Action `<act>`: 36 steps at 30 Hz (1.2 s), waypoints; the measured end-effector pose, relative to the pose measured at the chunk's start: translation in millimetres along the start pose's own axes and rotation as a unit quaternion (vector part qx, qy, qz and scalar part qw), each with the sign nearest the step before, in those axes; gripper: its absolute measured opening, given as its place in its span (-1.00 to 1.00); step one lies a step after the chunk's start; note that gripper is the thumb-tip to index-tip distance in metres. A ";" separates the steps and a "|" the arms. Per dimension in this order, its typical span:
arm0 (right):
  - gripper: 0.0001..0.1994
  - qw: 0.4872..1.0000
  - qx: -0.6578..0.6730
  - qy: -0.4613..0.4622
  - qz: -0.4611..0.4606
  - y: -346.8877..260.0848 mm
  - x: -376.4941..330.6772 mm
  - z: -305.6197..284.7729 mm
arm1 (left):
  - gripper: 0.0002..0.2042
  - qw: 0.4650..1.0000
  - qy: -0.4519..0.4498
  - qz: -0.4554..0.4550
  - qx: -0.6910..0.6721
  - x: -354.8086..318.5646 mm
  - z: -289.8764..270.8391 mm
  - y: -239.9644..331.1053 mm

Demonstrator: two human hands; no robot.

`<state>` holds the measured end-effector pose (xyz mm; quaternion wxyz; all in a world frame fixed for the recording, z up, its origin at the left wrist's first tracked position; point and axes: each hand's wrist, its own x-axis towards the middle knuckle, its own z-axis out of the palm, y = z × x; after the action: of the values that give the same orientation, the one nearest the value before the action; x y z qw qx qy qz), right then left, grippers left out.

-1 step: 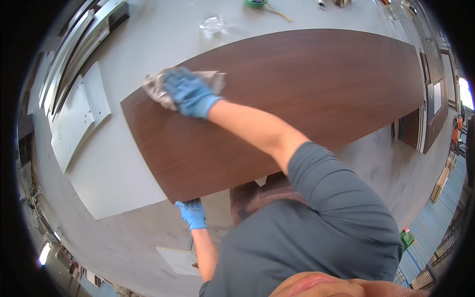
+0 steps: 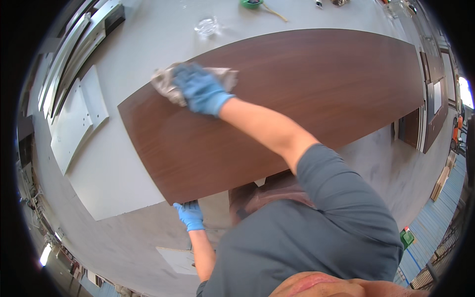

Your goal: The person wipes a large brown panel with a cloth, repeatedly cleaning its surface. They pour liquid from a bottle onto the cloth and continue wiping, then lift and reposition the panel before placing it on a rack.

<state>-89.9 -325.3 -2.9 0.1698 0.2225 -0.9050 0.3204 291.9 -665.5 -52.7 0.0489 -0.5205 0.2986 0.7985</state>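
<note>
A large dark brown wood-grain panel lies across a pale table. On its far left part, my right hand, in a blue glove, presses down a crumpled beige cloth. The cloth bunches out on both sides of the fingers, and part of it hangs over the panel's far edge. My left hand, also blue-gloved, grips the near left corner of the panel from the near side. Its fingertips are partly hidden at the edge.
White drilled boards lie at the left, with stacked long strips behind them. A clear glass dish and a green tape measure sit beyond the panel. Brown panels stand at the right.
My right hand and the cloth have slid a short way to the right over the panel. The left hand stays at the corner.
</note>
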 end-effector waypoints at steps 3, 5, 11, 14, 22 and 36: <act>-0.41 0.986 -0.119 -0.032 0.108 110.8 -59.5 -95.0 | -0.26 0.953 -0.051 -0.066 -0.292 -2.5 7.7 7.9; -0.29 0.962 -0.224 -0.009 0.156 188.4 -98.9 -170.6 | -0.29 0.993 0.001 -0.018 -0.118 -8.3 20.8 3.9; -0.49 0.891 -0.247 0.141 0.353 390.5 -214.1 -392.0 | -0.30 0.995 0.103 -0.006 -0.010 -26.8 54.9 7.1; -0.41 0.708 -0.296 0.179 0.616 430.4 -252.9 -412.7 | -0.29 0.994 0.105 -0.027 -0.020 -27.8 53.1 14.7; -0.41 0.886 -0.379 0.130 0.233 249.0 -132.9 -214.9 | -0.20 0.996 0.054 -0.070 -0.033 -18.1 27.8 11.5; -0.26 0.891 -0.348 -0.199 -0.212 -251.9 -70.4 106.0 | -0.33 0.896 -0.232 0.074 0.371 31.0 -66.8 11.5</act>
<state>80.9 -549.3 14.3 0.1168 0.3946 -0.9047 -0.1101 327.0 -717.3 -93.2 0.2471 -0.2414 0.5909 0.7290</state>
